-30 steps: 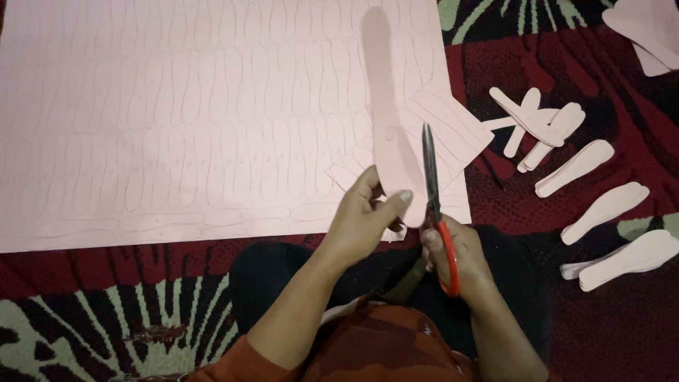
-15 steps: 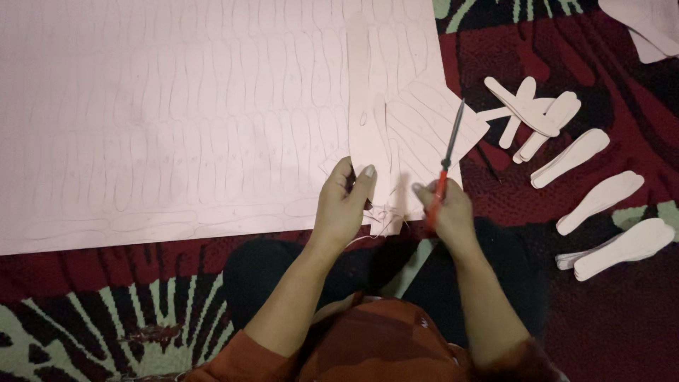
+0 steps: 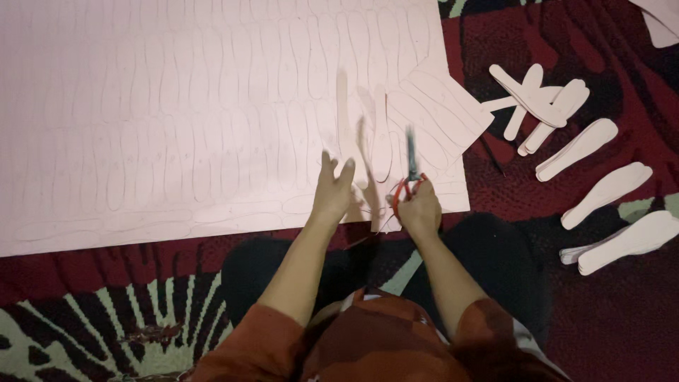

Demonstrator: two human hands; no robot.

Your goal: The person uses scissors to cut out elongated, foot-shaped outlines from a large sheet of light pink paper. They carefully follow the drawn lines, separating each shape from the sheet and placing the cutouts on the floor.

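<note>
- One large pale pink sheet (image 3: 177, 120) covers most of the floor in front of you, flat and matte, and drawn all over with rows of long, narrow, bottle-like outlines.
- Under its near edge lies a dark red rug (image 3: 92, 311) with a cream and green fan pattern.
- Your left hand (image 3: 331, 192) rests flat on the sheet near its near edge, fingers spread wide and gripping nothing.
- Just right of that hand, a narrow strip of the pink sheet (image 3: 344, 117) stands partly cut free, blurred by motion.
- Your right hand (image 3: 419, 209) is closed around the red handles of a pair of scissors (image 3: 411, 170), whose dark metal blades point away from you over the sheet; whether the blades are apart cannot be told, as they are blurred.
- Beyond the scissors, a loose pink offcut (image 3: 438, 113) lies tilted on the sheet's right corner, marked with the same outlines.
- Farther right, well apart from your hands, several cut-out pink shapes (image 3: 580, 148) lie on the rug, smooth-edged, rounded at one end and slim at the other, some overlapping, some stacked.
</note>
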